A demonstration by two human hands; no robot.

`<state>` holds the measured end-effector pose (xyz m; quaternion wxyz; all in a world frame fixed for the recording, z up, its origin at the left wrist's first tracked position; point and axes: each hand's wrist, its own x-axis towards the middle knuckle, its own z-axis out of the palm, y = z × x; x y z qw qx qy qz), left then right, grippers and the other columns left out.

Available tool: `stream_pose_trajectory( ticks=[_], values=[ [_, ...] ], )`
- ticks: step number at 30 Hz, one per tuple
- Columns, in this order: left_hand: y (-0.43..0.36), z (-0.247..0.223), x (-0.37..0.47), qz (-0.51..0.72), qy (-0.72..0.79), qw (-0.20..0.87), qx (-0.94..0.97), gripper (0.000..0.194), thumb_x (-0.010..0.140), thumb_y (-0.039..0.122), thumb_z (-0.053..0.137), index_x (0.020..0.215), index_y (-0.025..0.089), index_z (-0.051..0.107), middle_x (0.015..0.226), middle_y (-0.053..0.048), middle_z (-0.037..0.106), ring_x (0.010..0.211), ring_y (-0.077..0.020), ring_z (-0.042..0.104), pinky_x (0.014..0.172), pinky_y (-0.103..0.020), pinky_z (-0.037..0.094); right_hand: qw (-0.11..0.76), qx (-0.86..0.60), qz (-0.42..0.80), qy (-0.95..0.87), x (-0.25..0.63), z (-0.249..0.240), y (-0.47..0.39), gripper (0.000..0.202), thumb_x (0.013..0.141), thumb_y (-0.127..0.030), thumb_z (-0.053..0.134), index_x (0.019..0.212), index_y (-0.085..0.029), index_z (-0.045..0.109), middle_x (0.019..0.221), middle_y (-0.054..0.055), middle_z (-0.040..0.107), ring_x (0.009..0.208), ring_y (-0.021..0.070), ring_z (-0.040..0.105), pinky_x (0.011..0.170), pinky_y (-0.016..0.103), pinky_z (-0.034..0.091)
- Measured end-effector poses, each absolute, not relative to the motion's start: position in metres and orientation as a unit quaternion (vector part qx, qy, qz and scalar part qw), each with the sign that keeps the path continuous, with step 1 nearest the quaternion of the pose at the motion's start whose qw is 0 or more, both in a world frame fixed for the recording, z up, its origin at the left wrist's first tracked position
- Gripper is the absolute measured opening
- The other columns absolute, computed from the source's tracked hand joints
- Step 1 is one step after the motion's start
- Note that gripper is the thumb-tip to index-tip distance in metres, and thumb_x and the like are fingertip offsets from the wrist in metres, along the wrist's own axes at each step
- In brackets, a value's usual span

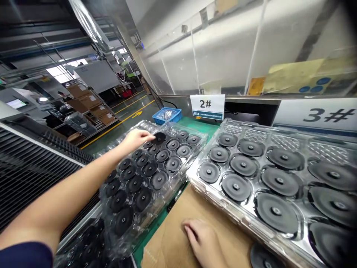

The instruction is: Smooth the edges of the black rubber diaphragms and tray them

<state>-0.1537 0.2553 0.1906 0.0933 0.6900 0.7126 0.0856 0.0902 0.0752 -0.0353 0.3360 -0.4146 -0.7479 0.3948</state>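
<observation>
Disc (pixel 160 138) in left hand (pixel 137 140): apparently one.

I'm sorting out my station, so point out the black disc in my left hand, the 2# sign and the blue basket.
Black disc (pixel 160 138): head view, middle of its flat face.
2# sign (pixel 208 107): head view, middle of its front.
Blue basket (pixel 175 118): head view, outer side wall.

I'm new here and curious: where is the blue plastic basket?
In the head view, the blue plastic basket sits above centre, just left of the white paper 2# sign, beyond the left clear plastic tray of black discs.
</observation>
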Motion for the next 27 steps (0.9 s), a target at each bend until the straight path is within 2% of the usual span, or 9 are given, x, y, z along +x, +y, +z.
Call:
stream_pose_trajectory(
  ticks=[3,5,9,13,17,20,22,24,27],
  values=[
    [0.321,0.186,-0.143,0.067,0.714,0.032,0.696,0.028,0.084,0.036,0.051,0.101,0.015,0.058,0.106,-0.006,0.06,0.095,-0.0205,0.057,0.083,-0.042,0.046,0.345,-0.421,0.381,-0.747,0.087,-0.04,0.075,0.023,0.086,-0.018,0.042,0.087,-0.025,0.064,0.083,0.0,0.068,0.077,0.0171,0.063,0.07,0.024,0.046],
    [0.352,0.176,-0.134,0.054,0.716,0.007,0.696,0.029,0.085,0.034,0.05,0.107,0.016,0.055,0.111,-0.008,0.057,0.097,-0.0206,0.057,0.082,-0.042,0.048,0.354,-0.424,0.37,-0.747,0.084,-0.045,0.075,0.022,0.085,-0.017,0.043,0.086,-0.026,0.063,0.081,-0.001,0.068,0.076,0.0168,0.064,0.068,0.023,0.045],
    [0.385,0.144,-0.121,0.024,0.727,-0.022,0.686,0.031,0.085,0.032,0.051,0.111,0.016,0.053,0.112,-0.008,0.057,0.095,-0.0204,0.057,0.079,-0.041,0.05,0.375,-0.427,0.348,-0.746,0.079,-0.055,0.076,0.022,0.08,-0.013,0.044,0.083,-0.027,0.062,0.078,-0.003,0.068,0.072,0.0157,0.064,0.063,0.021,0.044],
    [0.385,0.121,-0.12,0.008,0.723,-0.063,0.688,0.031,0.085,0.032,0.051,0.111,0.016,0.053,0.111,-0.008,0.057,0.093,-0.0195,0.058,0.078,-0.04,0.05,0.39,-0.425,0.337,-0.744,0.075,-0.062,0.076,0.023,0.076,-0.012,0.045,0.082,-0.028,0.061,0.075,-0.004,0.068,0.068,0.0151,0.064,0.061,0.021,0.043],
    [0.355,0.123,-0.132,0.031,0.694,-0.158,0.702,0.037,0.084,0.032,0.051,0.118,0.017,0.049,0.125,-0.01,0.049,0.109,-0.0246,0.051,0.089,-0.049,0.044,0.397,-0.431,0.335,-0.738,0.075,-0.061,0.077,0.024,0.074,-0.011,0.045,0.081,-0.028,0.062,0.074,-0.005,0.067,0.068,0.0145,0.064,0.06,0.02,0.043],
    [0.308,0.135,-0.154,0.03,0.658,-0.212,0.722,0.044,0.087,0.03,0.046,0.129,0.019,0.04,0.143,-0.011,0.032,0.131,-0.0302,0.026,0.103,-0.056,0.025,0.4,-0.433,0.337,-0.734,0.076,-0.057,0.077,0.023,0.076,-0.012,0.045,0.08,-0.027,0.062,0.074,-0.004,0.067,0.067,0.0147,0.064,0.06,0.021,0.044],
    [0.268,0.143,-0.174,0.011,0.639,-0.225,0.735,0.043,0.089,0.027,0.04,0.131,0.022,0.039,0.147,-0.009,0.027,0.137,-0.0261,0.012,0.109,-0.051,0.012,0.401,-0.431,0.339,-0.733,0.077,-0.054,0.077,0.022,0.078,-0.014,0.045,0.081,-0.027,0.063,0.074,-0.004,0.068,0.068,0.0154,0.064,0.061,0.021,0.045],
    [0.222,0.15,-0.197,-0.004,0.641,-0.234,0.732,0.042,0.088,0.028,0.039,0.13,0.024,0.042,0.146,-0.008,0.029,0.137,-0.0241,0.013,0.11,-0.048,0.011,0.406,-0.426,0.34,-0.734,0.08,-0.05,0.076,0.021,0.081,-0.017,0.045,0.081,-0.026,0.064,0.075,-0.003,0.068,0.069,0.016,0.065,0.063,0.021,0.047],
    [0.148,0.161,-0.234,0.0,0.685,-0.253,0.683,0.043,0.088,0.032,0.036,0.13,0.025,0.041,0.147,-0.008,0.027,0.136,-0.028,0.017,0.107,-0.053,0.016,0.418,-0.417,0.34,-0.731,0.087,-0.045,0.076,0.022,0.086,-0.023,0.043,0.087,-0.025,0.065,0.081,0.0,0.069,0.074,0.0163,0.066,0.067,0.021,0.05]
  ],
)
